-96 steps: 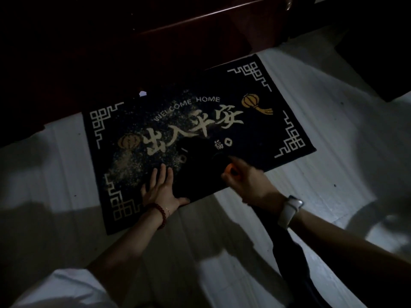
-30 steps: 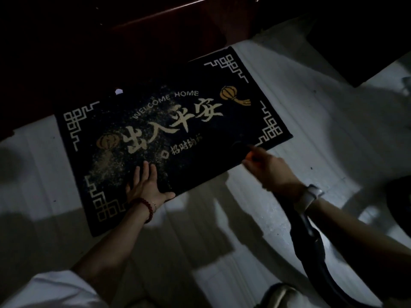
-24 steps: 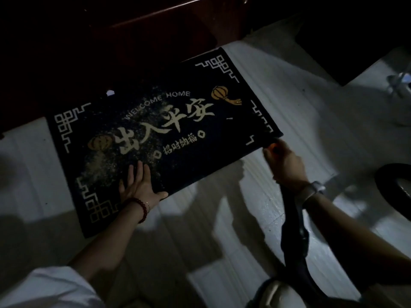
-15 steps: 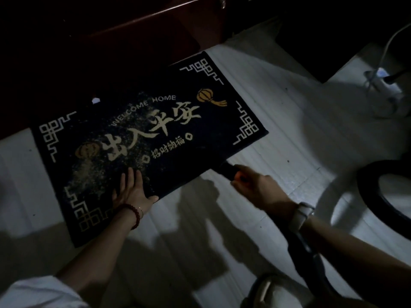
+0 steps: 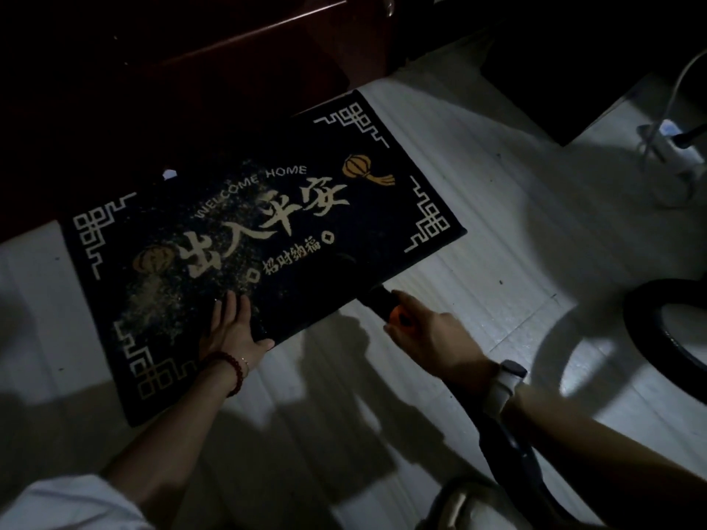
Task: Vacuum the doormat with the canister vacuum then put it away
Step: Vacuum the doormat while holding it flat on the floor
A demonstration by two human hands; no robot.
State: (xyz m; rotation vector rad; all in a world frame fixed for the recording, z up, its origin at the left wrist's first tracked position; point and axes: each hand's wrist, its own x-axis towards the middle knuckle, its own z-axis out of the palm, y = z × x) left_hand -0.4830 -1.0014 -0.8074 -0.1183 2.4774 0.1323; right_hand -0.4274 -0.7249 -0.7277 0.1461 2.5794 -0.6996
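A dark doormat (image 5: 386,208) with gold lettering and lanterns lies on the pale floor; sandy grit (image 5: 153,300) speckles its left half. My left hand (image 5: 231,330) presses flat on the mat's near edge, fingers spread. My right hand (image 5: 428,336) grips the black vacuum nozzle (image 5: 377,302), whose tip rests on the mat's near edge right of centre. The black hose (image 5: 512,453) runs back under my right forearm. A pale rounded piece of the canister (image 5: 459,506) shows at the bottom edge.
Dark wooden furniture (image 5: 229,51) stands right behind the mat. A loop of black hose (image 5: 650,361) curves on the floor at right. A white power strip with cables (image 5: 673,151) lies at the far right. Another dark block (image 5: 574,70) fills the upper right.
My right hand has swept the nozzle from the mat's middle to its right corner and back to the near edge. My left hand has stayed pressed on the mat.
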